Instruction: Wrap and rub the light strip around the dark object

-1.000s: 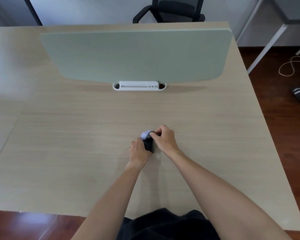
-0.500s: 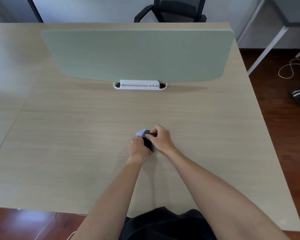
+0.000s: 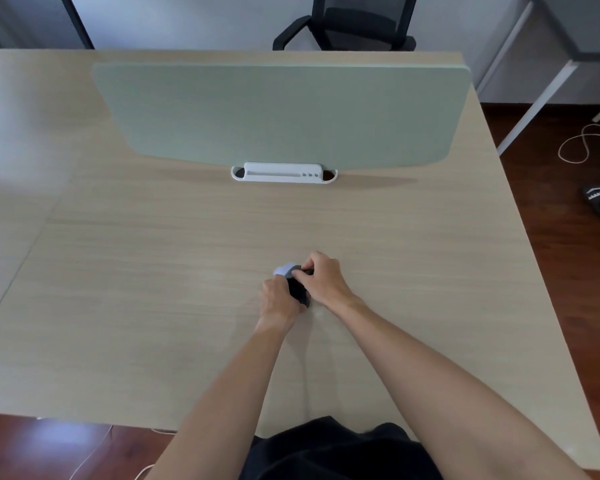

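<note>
Nestling black object [image 3: 298, 289] between both grips

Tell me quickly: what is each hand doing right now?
Left hand: grips the small dark object on the desk.
Right hand: pinches the object's pale grey end.

Hands: two, left hand [image 3: 278, 299], right hand [image 3: 321, 278]
Dark objects held: one [image 3: 298, 289]
Green dividers: one [image 3: 281, 112]
White holders: one [image 3: 283, 172]
Chairs beyond divider: one [image 3: 347, 26]

Both hands [image 3: 302, 289] on the desk [image 3: 153, 271], before the divider panel [image 3: 281, 112]; chair [image 3: 354, 26] behind.
</note>
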